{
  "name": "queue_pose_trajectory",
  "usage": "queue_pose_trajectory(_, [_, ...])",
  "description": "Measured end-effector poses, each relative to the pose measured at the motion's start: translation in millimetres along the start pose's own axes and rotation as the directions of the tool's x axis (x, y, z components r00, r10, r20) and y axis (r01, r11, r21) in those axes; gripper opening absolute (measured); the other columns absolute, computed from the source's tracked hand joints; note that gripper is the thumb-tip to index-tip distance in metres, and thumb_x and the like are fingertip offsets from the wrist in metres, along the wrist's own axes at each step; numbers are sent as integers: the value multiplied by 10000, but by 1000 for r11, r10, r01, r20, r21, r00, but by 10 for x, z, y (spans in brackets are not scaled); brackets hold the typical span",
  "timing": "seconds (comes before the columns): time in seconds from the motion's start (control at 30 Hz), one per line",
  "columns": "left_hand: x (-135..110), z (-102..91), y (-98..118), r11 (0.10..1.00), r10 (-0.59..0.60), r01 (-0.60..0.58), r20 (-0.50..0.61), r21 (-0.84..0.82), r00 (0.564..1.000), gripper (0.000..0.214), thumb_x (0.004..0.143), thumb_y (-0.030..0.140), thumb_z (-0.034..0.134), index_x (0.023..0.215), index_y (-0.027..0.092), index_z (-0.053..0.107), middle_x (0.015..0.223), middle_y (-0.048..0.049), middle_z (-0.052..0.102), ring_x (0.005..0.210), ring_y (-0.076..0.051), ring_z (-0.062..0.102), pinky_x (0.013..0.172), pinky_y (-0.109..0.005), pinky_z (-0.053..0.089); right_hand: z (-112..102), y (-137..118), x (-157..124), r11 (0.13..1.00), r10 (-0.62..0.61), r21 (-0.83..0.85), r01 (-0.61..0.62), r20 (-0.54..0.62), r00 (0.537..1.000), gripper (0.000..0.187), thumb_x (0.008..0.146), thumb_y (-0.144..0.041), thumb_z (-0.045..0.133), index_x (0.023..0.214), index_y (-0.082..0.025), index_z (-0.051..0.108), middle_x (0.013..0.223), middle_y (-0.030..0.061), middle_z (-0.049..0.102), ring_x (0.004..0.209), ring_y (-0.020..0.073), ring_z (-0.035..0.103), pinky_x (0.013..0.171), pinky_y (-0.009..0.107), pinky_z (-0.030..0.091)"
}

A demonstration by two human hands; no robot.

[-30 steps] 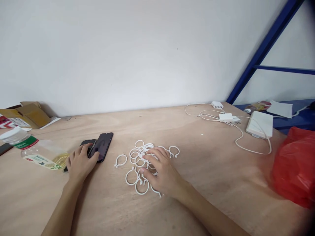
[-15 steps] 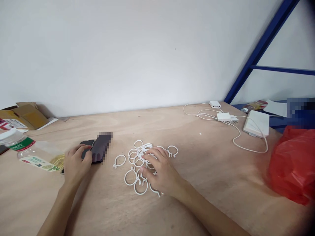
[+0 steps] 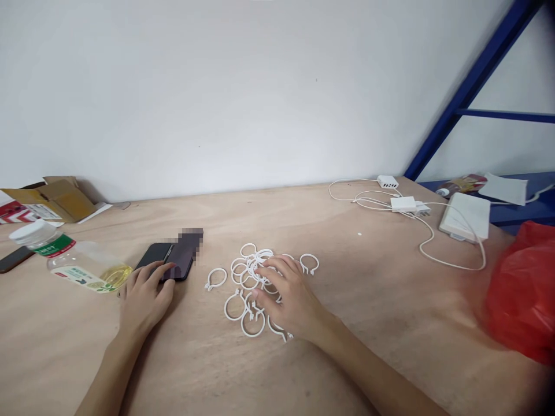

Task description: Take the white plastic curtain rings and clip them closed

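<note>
White rings (image 3: 255, 264) lie under R hand (image 3: 291, 294), spread & slightly curled; L hand (image 3: 145, 296), also spread, rests on 2 dk phones (image 3: 184, 258).

On the wooden surface (image 3: 217, 370), white rings (image 3: 255, 270) are scattered near the middle; at the left are placed two adjoining dark phones (image 3: 152, 254), a bottle (image 3: 82, 260) and an open carton (image 3: 67, 200); at the right, white chargers (image 3: 403, 204), a white box (image 3: 466, 215) and a red bag (image 3: 524, 294)

No legible text from where I'm standing. Bottle (image 3: 89, 259): green band (image 3: 56, 246) with white characters, too blurred to read; paler label (image 3: 78, 278) below, same. Cardboard box (image 3: 71, 201): white label (image 3: 44, 212), print too small.
</note>
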State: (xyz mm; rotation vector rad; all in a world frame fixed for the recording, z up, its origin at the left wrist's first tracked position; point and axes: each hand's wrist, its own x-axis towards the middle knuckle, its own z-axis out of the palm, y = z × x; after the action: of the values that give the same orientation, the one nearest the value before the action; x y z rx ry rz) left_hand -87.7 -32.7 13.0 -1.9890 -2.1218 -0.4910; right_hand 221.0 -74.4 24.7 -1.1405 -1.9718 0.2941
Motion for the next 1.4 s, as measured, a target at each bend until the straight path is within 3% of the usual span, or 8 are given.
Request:
queue_pose_trajectory(0.73, [15,-9,127,997,-43,41,21,68,999,376,883,317,341,1154,277,600,1285,-88,512,1243,-336,401,1019,-537,348,-14,-5,0,1000,-2,0,2,-3,1000,273,798,-255,648,1068,-224,617,1104,85,618,1109,253,514,967,468,400])
queue_pose_trajectory(1.4, [14,-6,144,996,-88,88,28,26,996,399,874,331,333,1181,273,581,1263,-96,520,1249,-340,392,1025,-539,339,-14,0,2,1000,-1,-2,1,-6,1000,261,808,-247,630,1067,-228,614,1101,86,615,1099,250,515,948,462,420])
